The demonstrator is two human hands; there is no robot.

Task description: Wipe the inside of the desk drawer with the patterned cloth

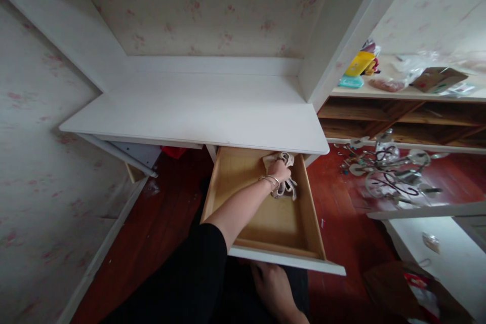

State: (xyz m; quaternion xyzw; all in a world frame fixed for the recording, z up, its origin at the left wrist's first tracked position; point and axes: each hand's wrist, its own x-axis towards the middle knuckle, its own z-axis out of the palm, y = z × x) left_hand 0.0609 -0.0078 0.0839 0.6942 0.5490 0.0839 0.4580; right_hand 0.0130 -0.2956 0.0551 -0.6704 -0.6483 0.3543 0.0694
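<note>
My left hand point(280, 170), with bracelets on the wrist, reaches into an open wooden drawer point(266, 223) under a white desk point(197, 111). Its fingers are closed on a crumpled beige cloth point(285, 187), pressed down at the drawer's back right corner. The drawer's other contents, if any, do not show. My right hand point(274, 288) is low, just under the drawer's white front panel point(288, 260). Its fingers reach up behind that panel and are hidden.
A white shelf post point(341, 35) rises at the desk's right end. Beyond it, a shelf unit point(402, 116) carries a yellow item, bags and a box. A metal chandelier point(391, 172) lies on the red wood floor. A white cabinet point(436, 248) stands at right.
</note>
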